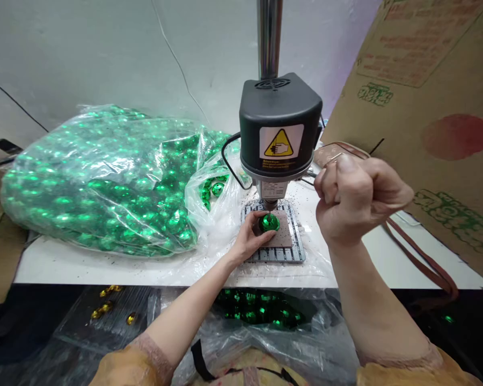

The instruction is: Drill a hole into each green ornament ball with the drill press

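A shiny green ball [270,222] sits on a small board [284,236] on the slotted metal base [298,254] of a drill press. My left hand [251,236] grips the ball from its left side, thumb in front and fingers behind. Directly above, the tip of the black drill head [282,112] meets or nearly meets the top of the ball. To the right of the head, my right hand [346,195] is raised in a fist around what looks like the machine's lever, mostly hidden by the fingers.
A large clear bag of green balls [104,182] lies on the white table [84,268] at left, its mouth near the drill. Cardboard box [438,80] and brown strap [422,260] stand at right. Below the table edge are more green balls [261,308] in plastic and several gold balls [104,308].
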The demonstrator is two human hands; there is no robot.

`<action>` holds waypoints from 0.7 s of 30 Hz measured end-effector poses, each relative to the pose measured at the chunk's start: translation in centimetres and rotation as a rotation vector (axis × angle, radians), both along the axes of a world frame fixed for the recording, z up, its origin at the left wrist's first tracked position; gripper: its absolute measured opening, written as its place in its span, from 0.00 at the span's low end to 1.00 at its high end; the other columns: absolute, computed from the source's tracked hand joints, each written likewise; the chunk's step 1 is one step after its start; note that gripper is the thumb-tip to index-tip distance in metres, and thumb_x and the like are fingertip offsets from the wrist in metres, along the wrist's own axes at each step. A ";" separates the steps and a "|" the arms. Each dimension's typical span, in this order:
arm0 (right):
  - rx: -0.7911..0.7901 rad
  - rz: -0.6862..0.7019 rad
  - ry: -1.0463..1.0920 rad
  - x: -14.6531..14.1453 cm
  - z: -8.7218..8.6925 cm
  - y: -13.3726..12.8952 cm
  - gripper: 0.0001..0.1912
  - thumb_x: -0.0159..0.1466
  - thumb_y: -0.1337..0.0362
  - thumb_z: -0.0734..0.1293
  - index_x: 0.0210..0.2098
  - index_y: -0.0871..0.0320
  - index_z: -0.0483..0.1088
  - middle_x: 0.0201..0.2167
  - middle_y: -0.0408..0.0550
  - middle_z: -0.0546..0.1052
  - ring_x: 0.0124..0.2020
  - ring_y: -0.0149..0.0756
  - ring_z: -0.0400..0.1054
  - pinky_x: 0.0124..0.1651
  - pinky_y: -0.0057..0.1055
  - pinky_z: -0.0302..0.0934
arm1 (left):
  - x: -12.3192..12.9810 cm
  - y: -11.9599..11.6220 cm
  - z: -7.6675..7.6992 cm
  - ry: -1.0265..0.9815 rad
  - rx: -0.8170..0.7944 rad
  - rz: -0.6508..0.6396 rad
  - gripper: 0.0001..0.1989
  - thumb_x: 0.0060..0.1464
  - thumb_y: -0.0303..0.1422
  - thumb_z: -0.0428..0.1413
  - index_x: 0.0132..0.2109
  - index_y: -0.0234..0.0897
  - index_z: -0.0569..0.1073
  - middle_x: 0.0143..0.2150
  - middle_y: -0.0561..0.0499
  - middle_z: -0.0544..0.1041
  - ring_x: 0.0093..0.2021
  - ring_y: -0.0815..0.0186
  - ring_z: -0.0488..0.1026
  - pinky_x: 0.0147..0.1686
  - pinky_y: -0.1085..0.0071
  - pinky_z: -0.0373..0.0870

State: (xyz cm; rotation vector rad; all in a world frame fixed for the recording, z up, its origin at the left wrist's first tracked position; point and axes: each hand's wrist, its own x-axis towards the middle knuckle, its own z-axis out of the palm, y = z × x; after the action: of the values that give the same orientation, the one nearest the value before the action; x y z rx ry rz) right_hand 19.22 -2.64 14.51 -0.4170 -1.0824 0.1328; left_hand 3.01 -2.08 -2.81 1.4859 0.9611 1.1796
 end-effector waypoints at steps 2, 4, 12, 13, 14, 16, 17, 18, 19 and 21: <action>0.054 -0.013 -0.030 0.1 -0.8 0.0 0.27 0.67 0.68 0.66 0.20 0.58 0.46 0.15 0.36 0.49 0.16 0.19 0.45 0.21 0.29 0.43 | 0.0 0.0 0.0 0.003 0.002 -0.002 0.33 0.51 0.51 0.73 0.55 0.39 0.74 0.50 0.45 0.80 0.52 0.56 0.78 0.55 0.60 0.74; 0.114 -0.029 -0.055 0.3 -1.8 0.0 0.26 0.67 0.69 0.66 0.21 0.58 0.45 0.16 0.36 0.49 0.17 0.19 0.44 0.21 0.28 0.42 | 0.0 0.0 -0.1 0.003 0.007 -0.004 0.32 0.51 0.51 0.72 0.55 0.39 0.73 0.50 0.45 0.79 0.52 0.57 0.78 0.55 0.60 0.74; 0.234 -0.044 -0.143 0.6 -4.1 0.2 0.23 0.65 0.74 0.64 0.22 0.58 0.45 0.17 0.36 0.51 0.17 0.19 0.48 0.23 0.27 0.51 | 0.1 -0.1 0.1 -0.012 0.011 0.009 0.31 0.51 0.51 0.73 0.54 0.39 0.74 0.49 0.46 0.79 0.51 0.57 0.78 0.54 0.60 0.74; 0.238 -0.046 -0.146 0.6 -4.2 0.2 0.24 0.65 0.74 0.64 0.22 0.58 0.45 0.17 0.36 0.50 0.17 0.19 0.48 0.23 0.28 0.52 | 0.1 -0.1 0.1 -0.016 0.009 0.008 0.31 0.51 0.51 0.73 0.54 0.39 0.74 0.49 0.46 0.80 0.50 0.57 0.78 0.54 0.60 0.74; 0.238 -0.046 -0.145 0.6 -4.1 0.1 0.24 0.65 0.74 0.64 0.22 0.58 0.44 0.17 0.36 0.50 0.17 0.19 0.47 0.23 0.28 0.51 | 0.1 -0.2 0.1 -0.017 0.007 0.009 0.31 0.50 0.51 0.73 0.54 0.39 0.74 0.49 0.46 0.80 0.50 0.57 0.78 0.54 0.60 0.74; 0.203 -0.051 -0.106 0.3 -3.5 0.0 0.25 0.65 0.73 0.65 0.21 0.58 0.43 0.17 0.36 0.49 0.17 0.19 0.45 0.22 0.28 0.48 | 0.1 -0.2 0.2 -0.013 0.007 0.016 0.31 0.51 0.50 0.73 0.54 0.39 0.74 0.49 0.46 0.80 0.50 0.57 0.78 0.53 0.61 0.74; 0.164 -0.053 -0.075 0.2 -2.8 -0.1 0.26 0.66 0.72 0.65 0.21 0.58 0.43 0.17 0.36 0.49 0.17 0.19 0.45 0.22 0.28 0.46 | 0.2 -0.3 0.2 -0.010 0.008 0.020 0.31 0.51 0.49 0.73 0.54 0.39 0.74 0.49 0.45 0.80 0.50 0.58 0.78 0.53 0.61 0.74; 0.111 -0.061 -0.031 0.0 -2.0 -0.2 0.26 0.66 0.71 0.65 0.20 0.58 0.44 0.16 0.36 0.49 0.16 0.19 0.44 0.21 0.28 0.44 | 0.2 -0.3 0.2 -0.006 0.008 0.023 0.30 0.51 0.48 0.73 0.54 0.39 0.74 0.49 0.45 0.80 0.51 0.58 0.78 0.53 0.61 0.74; 0.046 -0.057 0.014 -0.1 -1.0 -0.2 0.26 0.67 0.70 0.65 0.20 0.57 0.45 0.15 0.35 0.49 0.16 0.20 0.45 0.21 0.29 0.44 | 0.2 -0.3 0.2 -0.001 0.009 0.025 0.30 0.51 0.47 0.73 0.54 0.39 0.74 0.50 0.45 0.80 0.51 0.58 0.78 0.54 0.61 0.74; -0.071 -0.013 0.048 -0.3 1.0 -0.1 0.25 0.66 0.69 0.67 0.19 0.55 0.50 0.14 0.35 0.52 0.16 0.22 0.48 0.21 0.31 0.46 | 0.4 -0.4 0.3 0.007 0.020 0.043 0.28 0.52 0.45 0.73 0.54 0.39 0.73 0.51 0.44 0.80 0.51 0.58 0.79 0.54 0.61 0.75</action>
State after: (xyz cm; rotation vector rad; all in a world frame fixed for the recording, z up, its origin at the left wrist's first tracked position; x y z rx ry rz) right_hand 18.95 -2.72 15.49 -0.4822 -1.0298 0.1694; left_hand 3.38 -2.50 -2.49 1.4930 0.9927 1.2184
